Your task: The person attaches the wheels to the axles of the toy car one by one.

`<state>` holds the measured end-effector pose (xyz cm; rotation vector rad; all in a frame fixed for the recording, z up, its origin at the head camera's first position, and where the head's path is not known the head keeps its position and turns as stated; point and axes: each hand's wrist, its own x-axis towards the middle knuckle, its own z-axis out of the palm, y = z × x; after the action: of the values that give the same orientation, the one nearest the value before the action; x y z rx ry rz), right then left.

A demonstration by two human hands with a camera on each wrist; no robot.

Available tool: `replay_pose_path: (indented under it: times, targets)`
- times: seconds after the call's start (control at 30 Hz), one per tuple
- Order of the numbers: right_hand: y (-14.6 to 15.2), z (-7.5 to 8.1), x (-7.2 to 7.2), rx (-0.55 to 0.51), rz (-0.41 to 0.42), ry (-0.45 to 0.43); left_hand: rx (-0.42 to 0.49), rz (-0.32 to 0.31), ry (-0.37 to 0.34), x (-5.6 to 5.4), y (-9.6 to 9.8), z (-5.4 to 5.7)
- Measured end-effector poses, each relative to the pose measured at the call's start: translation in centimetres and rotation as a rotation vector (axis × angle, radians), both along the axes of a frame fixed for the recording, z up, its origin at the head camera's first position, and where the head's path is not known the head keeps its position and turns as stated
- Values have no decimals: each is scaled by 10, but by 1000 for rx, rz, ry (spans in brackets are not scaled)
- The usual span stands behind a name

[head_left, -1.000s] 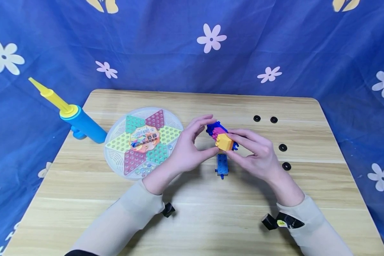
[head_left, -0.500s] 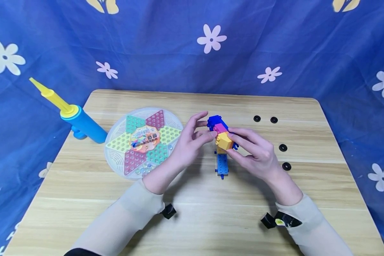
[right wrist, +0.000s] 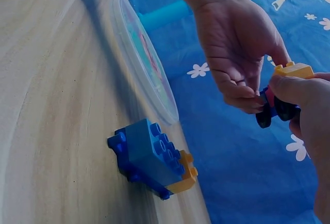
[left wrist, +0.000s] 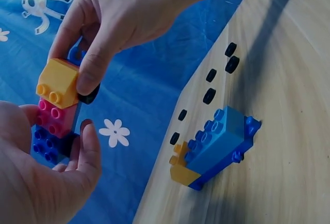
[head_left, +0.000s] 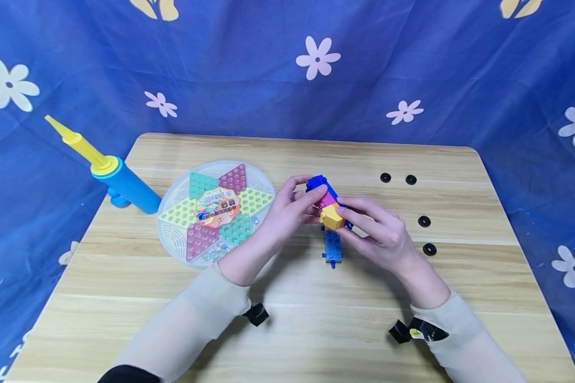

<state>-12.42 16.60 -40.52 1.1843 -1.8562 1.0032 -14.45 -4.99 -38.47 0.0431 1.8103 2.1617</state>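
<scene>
Both hands hold a small block car made of a dark blue part, a pink brick [left wrist: 58,117] and a sloped yellow brick [head_left: 332,217]. My right hand [head_left: 385,234] pinches its yellow end between thumb and fingers. My left hand [head_left: 285,210] grips the dark blue end, its thumb lying on the pink brick in the head view. Black wheels [right wrist: 264,116] show on the car's side in the right wrist view. Below the hands, a second block vehicle stands on the table, with a light blue brick [left wrist: 219,136] and a yellow brick [left wrist: 184,168] on a dark blue base.
Several loose black wheels [head_left: 424,221] lie on the right of the wooden table [head_left: 316,330]. On the left is a round Chinese checkers board [head_left: 172,250]. Beside it a blue and yellow hand pump [head_left: 131,186] stands at the table's left edge. A blue flowered cloth [head_left: 249,69] hangs behind.
My left thumb has moved up from below the yellow brick onto the pink brick, and the left fingers have closed round the blue end. The car has shifted slightly left. My right hand keeps its grip.
</scene>
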Motion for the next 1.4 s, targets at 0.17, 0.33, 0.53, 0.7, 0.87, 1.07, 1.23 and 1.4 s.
replay_pose_path:
  times: [0.17,0.33,0.53,0.7,0.87,1.07,1.23,1.4]
  targets:
    - [0,-1,1,0,8,-3,2,22,-53,1,2,4]
    - [0,-3,2,2,0,8,3,29,-34,3,1,7]
    - [0,-4,2,20,5,13,-9,12,3,3,-1,5]
    - [1,-6,2,47,37,-3,19,-4,60,3,-5,3]
    - [3,-6,2,35,48,-26,37,1,134,3,-9,0]
    - [11,-3,-1,-38,25,-40,-7,0,187,1,-12,-2]
    - [24,-6,-10,-72,-12,-118,-112,11,245,0,-15,-4]
    - [45,-13,-23,7,-103,-297,-166,5,295,0,-18,-7]
